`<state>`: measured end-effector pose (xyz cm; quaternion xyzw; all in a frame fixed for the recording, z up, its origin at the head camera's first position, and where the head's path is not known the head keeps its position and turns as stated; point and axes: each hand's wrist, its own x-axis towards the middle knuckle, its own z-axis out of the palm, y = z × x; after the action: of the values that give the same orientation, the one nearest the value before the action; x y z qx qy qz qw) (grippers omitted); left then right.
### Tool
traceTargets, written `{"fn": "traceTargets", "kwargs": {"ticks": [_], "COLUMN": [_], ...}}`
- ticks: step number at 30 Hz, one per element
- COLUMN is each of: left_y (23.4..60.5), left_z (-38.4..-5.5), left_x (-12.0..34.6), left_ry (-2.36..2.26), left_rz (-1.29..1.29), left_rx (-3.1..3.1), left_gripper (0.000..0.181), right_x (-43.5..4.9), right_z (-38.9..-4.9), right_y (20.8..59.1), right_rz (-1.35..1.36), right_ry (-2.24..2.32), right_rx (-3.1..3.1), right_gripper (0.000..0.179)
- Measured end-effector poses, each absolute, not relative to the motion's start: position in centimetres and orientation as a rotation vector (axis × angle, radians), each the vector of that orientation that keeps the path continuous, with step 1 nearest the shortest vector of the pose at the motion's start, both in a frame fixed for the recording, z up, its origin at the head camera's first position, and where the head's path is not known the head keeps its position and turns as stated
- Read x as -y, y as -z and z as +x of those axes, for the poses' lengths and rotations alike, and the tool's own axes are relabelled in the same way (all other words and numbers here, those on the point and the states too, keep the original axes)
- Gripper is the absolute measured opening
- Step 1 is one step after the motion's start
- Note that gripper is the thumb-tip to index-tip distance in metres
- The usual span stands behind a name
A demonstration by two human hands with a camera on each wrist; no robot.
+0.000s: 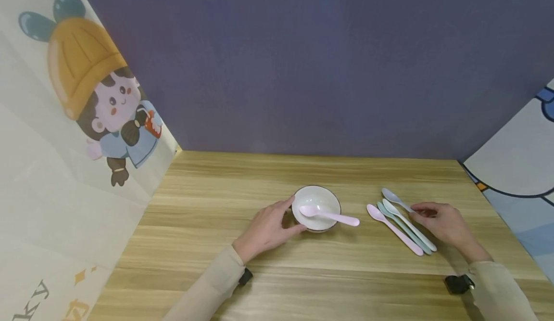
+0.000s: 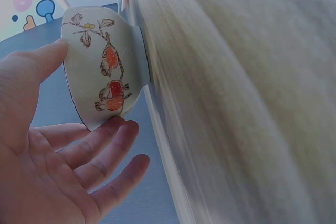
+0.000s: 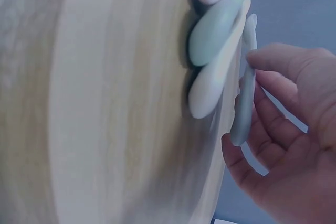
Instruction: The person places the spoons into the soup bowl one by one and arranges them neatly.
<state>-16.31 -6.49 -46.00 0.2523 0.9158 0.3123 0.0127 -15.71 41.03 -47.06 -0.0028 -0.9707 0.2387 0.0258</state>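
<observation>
The rim of the white bowl [image 1: 317, 194] is gripped at its left side by the left hand [image 1: 267, 228], with the thumb and fingers set apart around it. The handle of the lilac spoon [image 1: 391, 196] is pinched between the thumb and fingers of the right hand [image 1: 443, 222]; whether that spoon touches the table cannot be told. The bowl is set upright near the middle of the table [image 1: 333, 277], and its outer side is painted with brown twigs and orange-red fruit. A pink spoon [image 1: 331, 216] is laid in it, the handle carried out over the right rim. To the right, between the bowl and the right hand, a second pink spoon [image 1: 375, 211], a green spoon [image 1: 383, 209] and a white spoon [image 1: 417, 232] are laid close together, slanted alike. Beige sleeves [image 1: 214, 275] are worn on both arms. The table is backed by a dark blue-grey wall [image 1: 303, 61] and flanked on the left by a pale panel [image 1: 47, 176] printed with a cartoon figure in an orange hat.
</observation>
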Motion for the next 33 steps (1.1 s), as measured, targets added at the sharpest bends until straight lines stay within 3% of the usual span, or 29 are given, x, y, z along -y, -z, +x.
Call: {"fn": "traceTargets", "kwargs": {"ticks": [33], "left_y": [45.9], "left_z": [-16.3], "left_x": [6.4], "left_ry": [-0.98], "left_rz": [0.794], "left_rx": [-2.85], "left_gripper": [0.087], "right_x": [-38.8], "right_z": [-15.1], "right_y": [45.5], "right_rz": [0.099], "right_ry": [-0.764], "right_rx": [2.929], "right_gripper": [0.031]}}
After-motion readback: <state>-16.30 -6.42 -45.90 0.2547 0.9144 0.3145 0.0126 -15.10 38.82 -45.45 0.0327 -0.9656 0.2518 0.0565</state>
